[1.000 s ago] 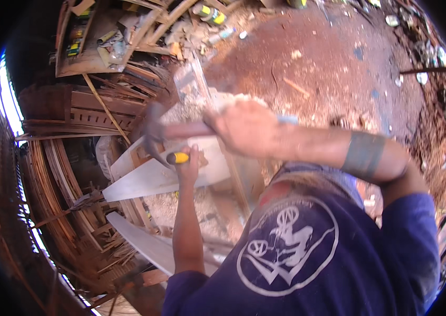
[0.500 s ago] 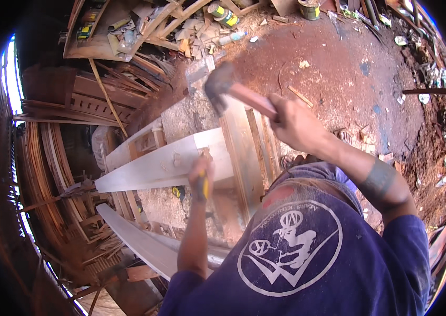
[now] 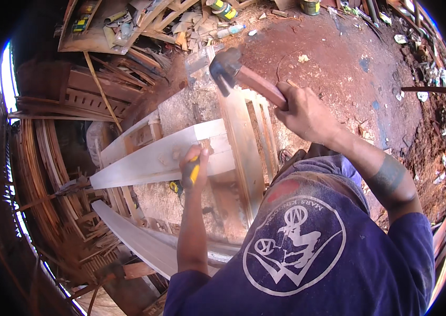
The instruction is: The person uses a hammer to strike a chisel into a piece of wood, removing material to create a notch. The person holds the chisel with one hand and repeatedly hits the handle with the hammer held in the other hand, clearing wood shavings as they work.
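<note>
we look down on a long pale panel (image 3: pixel 154 155), our landmark, narrowing to a point at its left end and running right to a thick wooden beam (image 3: pixel 239 150) that crosses its broad end. near that end, on the panel, is a rough brown patch (image 3: pixel 205 145).

the left hand (image 3: pixel 193 159) is at the patch's near-left edge, over the panel, fingers curled round a yellow-and-black tool handle (image 3: pixel 195 173); we cannot make out the tool's working end. the right hand (image 3: pixel 307 113) is to the right of the panel and above it in view, fingers wrapped firmly round the wooden handle of a hammer (image 3: pixel 260 84). the hammer's dark head is up and right of the panel, overlapping the beam's far end in view, well apart from the tool handle with open air between.

below the panel, a gap separates it from a second pale board (image 3: pixel 133 237); just beyond the beam, to the right, is a slatted frame (image 3: pixel 261 131).

under the panel we see a rough, dusty surface (image 3: pixel 180 108). up and right of it spreads a reddish earth floor (image 3: pixel 328 58); to its left lean stacked timbers (image 3: pixel 38 168); above it, wood scraps (image 3: pixel 188 23) lie beside tins (image 3: pixel 226 10).
</note>
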The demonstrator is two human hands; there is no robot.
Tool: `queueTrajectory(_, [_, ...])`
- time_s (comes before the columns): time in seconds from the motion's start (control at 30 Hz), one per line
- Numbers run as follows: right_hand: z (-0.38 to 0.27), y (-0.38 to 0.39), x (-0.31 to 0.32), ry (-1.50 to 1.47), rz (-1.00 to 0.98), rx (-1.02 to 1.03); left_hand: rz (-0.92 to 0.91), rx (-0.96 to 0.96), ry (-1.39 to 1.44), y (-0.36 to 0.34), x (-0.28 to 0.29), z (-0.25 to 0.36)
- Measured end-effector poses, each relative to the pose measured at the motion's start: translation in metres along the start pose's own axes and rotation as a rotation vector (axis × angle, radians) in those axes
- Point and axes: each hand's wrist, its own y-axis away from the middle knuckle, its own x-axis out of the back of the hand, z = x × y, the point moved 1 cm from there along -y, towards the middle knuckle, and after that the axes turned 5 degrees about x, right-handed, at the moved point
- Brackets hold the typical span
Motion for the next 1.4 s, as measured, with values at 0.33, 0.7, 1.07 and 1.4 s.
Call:
queueTrajectory(0.33, [0.004, 0.004, 0.005, -0.055, -0.033, -0.066, -0.021, -0.371, -0.078, 0.013, -0.01, -0.024])
queueTrajectory(0.7, [0.004, 0.004, -0.005, 0.007, -0.048, -0.041, 0.205, -0.092, 0.066, 0.016, -0.016, -0.02])
queueTrajectory(1.07, [-0.004, -0.001, -0.023, 0.139, -0.168, 0.123, 0.288, -0.055, -0.043, 0.009, -0.025, -0.039])
queueTrajectory(1.4, [-0.026, 0.024, -0.024, 0.135, -0.085, 0.641, 0.111, 0.2, 0.185, -0.007, 0.01, -0.109])
